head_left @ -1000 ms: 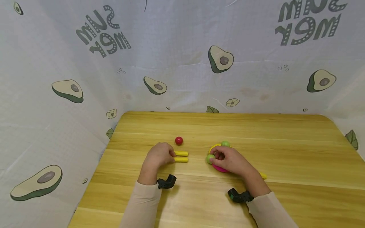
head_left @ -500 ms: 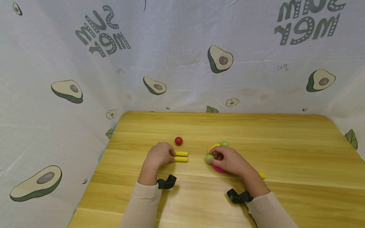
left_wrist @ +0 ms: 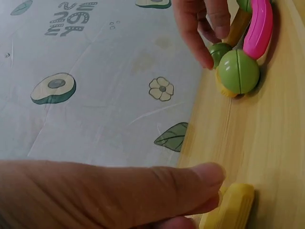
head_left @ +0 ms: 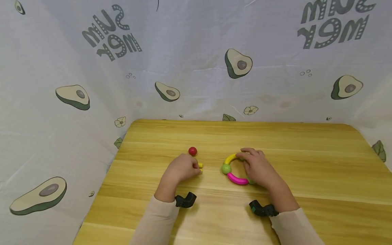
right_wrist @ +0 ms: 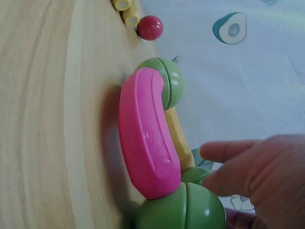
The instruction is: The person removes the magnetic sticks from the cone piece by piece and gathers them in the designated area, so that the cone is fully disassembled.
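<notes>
In the head view my left hand (head_left: 182, 168) is bent low over two yellow rods (head_left: 200, 165) and covers most of them; the left wrist view shows one rod end (left_wrist: 240, 193) beside the thumb. Whether the fingers pinch a rod is hidden. My right hand (head_left: 258, 166) reaches over the right side of a ring of curved pieces and balls, its fingers extended around the back green ball (right_wrist: 194, 174). The ring includes a yellow curved piece (head_left: 230, 159), a left green ball (head_left: 226, 168), a pink curved piece (head_left: 237, 179) and a front-right green ball (right_wrist: 181, 210).
A red ball (head_left: 192, 151) lies just behind the left hand. The wooden table (head_left: 208, 217) ends at a back edge against a white curtain (head_left: 196, 51) printed with avocados. Black wrist cameras (head_left: 185, 200) sit on both wrists.
My right hand has left the left green ball and shifted right and back, exposing the ring's left side. My left hand has slid right, over more of the yellow rods.
</notes>
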